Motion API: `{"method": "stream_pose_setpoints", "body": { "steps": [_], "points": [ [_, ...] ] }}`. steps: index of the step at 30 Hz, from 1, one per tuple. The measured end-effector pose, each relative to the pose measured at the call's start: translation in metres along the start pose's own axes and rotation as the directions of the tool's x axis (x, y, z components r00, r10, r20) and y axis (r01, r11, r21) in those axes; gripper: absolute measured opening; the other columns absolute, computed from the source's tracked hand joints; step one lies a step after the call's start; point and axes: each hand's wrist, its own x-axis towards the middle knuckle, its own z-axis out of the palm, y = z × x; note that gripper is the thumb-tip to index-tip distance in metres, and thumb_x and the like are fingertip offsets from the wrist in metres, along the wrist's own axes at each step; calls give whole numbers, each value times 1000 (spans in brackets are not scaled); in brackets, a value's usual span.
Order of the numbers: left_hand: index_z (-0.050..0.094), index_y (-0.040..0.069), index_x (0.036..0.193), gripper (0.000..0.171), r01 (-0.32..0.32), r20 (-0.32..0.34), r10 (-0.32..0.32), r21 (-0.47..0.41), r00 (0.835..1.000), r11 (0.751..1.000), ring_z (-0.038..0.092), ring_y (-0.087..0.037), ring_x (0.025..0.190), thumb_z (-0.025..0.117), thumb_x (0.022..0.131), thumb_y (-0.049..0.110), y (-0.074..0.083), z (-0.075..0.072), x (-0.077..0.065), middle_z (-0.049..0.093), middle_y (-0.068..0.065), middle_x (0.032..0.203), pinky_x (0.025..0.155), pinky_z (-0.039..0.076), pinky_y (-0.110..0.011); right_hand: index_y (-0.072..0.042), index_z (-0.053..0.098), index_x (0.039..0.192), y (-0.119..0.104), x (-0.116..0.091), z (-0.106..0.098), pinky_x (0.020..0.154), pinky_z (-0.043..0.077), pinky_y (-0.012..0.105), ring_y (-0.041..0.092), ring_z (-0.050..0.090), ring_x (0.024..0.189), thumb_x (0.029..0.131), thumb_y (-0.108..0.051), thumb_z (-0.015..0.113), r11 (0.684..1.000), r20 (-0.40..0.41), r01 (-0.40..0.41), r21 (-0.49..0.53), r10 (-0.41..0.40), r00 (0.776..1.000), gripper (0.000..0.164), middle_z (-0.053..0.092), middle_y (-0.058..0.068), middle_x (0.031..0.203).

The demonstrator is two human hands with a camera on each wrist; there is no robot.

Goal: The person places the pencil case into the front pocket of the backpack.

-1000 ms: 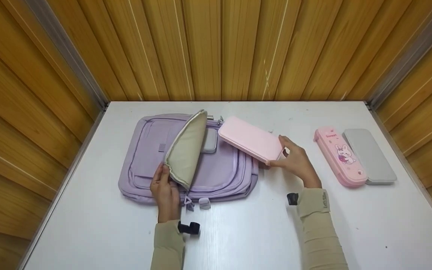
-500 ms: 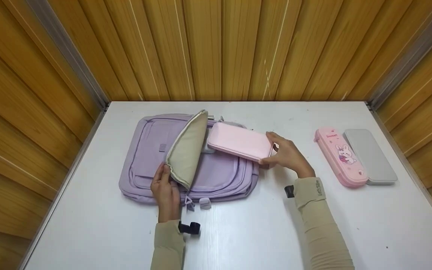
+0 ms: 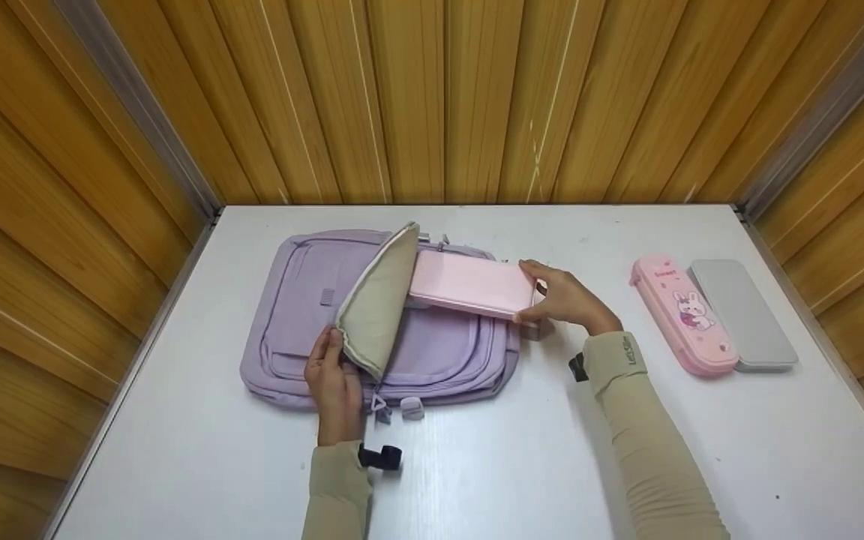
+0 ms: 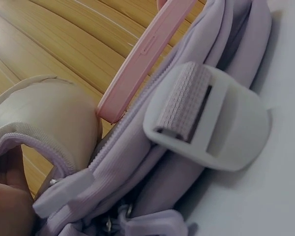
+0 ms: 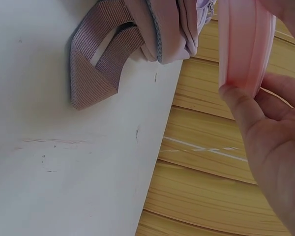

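Observation:
A lilac backpack [image 3: 297,300] lies flat on the white table, its front pocket unzipped. My left hand [image 3: 334,379] pinches the edge of the pocket's beige-lined flap [image 3: 376,315] and holds it raised. In my right hand [image 3: 567,300] is a flat pink case [image 3: 473,281], gripped by its right end between thumb and fingers. The case's left end reaches under the lifted flap, over the pocket opening. Beneath it, a sliver of a grey case [image 3: 418,304] shows inside the pocket; the rest is hidden. In the left wrist view the pink case [image 4: 142,64] slants above the zipper edge.
At the right of the table lie a pink pencil case [image 3: 683,315] with a rabbit print and a flat grey case [image 3: 743,315], side by side. A buckle [image 3: 412,408] hangs at the backpack's near side. Wood-patterned walls [image 3: 477,97] enclose the table.
My right hand has carried the pink case left and down, from beside the flap to under its edge, and levelled it. It now covers most of the grey case. My left hand stays put.

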Motion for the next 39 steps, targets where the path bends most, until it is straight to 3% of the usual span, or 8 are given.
{"method": "stream_pose_setpoints", "body": {
  "steps": [5, 12, 23, 32, 39],
  "points": [
    [68, 7, 90, 3, 12, 37, -15, 58, 999, 998, 63, -11, 91, 66, 89, 8, 0, 3, -1, 66, -4, 94, 83, 54, -22, -1, 29, 148, 2, 6, -2, 121, 17, 47, 34, 18, 147, 72, -17, 83, 1000, 33, -9, -17, 10, 999, 96, 24, 16, 157],
    [67, 3, 99, 10, -17, 84, 1, 194, 996, 981, 62, -11, 97, 62, 93, 9, 2, 10, -6, 65, -5, 99, 86, 53, -20, 0, 29, 148, 6, 9, -3, 120, 18, 48, 35, 20, 146, 71, -16, 83, 1000, 39, -1, -24, 2, 999, 96, 25, 18, 157],
    [70, 6, 92, 15, -79, 116, 54, 226, 992, 971, 62, -9, 87, 58, 92, -3, 0, 24, -15, 68, -2, 90, 78, 53, -19, 0, 28, 148, 0, 11, -6, 120, 18, 47, 34, 19, 146, 71, -16, 84, 1000, 60, 12, -25, -10, 998, 97, 24, 17, 157],
    [64, -13, 106, 18, -92, 106, 64, 286, 992, 954, 61, -7, 86, 57, 92, -5, -2, 33, -16, 69, 1, 88, 78, 52, -18, 0, 30, 148, -1, 19, -3, 120, 20, 47, 35, 22, 145, 70, -15, 84, 1000, 79, 14, -25, -12, 997, 96, 27, 18, 156],
    [59, -18, 110, 25, -101, 120, 68, 302, 990, 948, 61, -8, 83, 60, 92, -2, -5, 35, -14, 68, 1, 87, 76, 52, -18, -1, 31, 148, -3, 26, -5, 119, 22, 48, 37, 24, 144, 71, -16, 82, 998, 106, 26, -52, -20, 994, 93, 27, 19, 156]
  ]
}}
